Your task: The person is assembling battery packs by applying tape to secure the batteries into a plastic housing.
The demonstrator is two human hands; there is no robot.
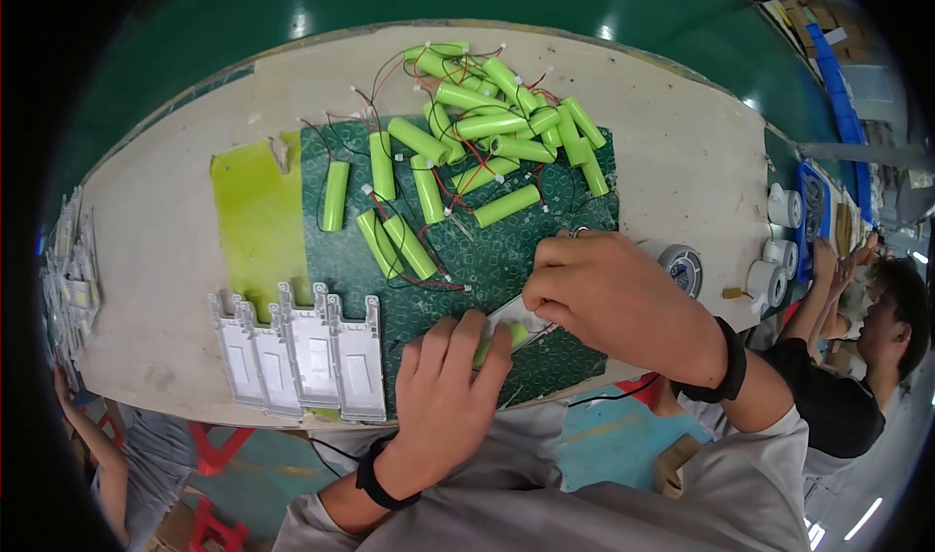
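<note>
My left hand [453, 382] is closed over one end of a white plastic casing [511, 313] at the front of the green mat. A bright green cylindrical battery [517, 335] lies in this casing, partly hidden under the fingers. At the casing's other end my right hand [609, 284] is curled, its fingertips pinched together. A bit of red wire shows below those fingertips, but what they grip is hidden. Beyond the hands, several loose green batteries [506, 204] with red and black leads and small white connectors lie in a heap.
Several white casings [358, 367] stand in an overlapping row at the front left. A grey round spool [682, 270] is beside my right forearm. White rolls [766, 281] sit at the right edge. Casings [73, 270] are piled far left. Another person [828, 386] is at right.
</note>
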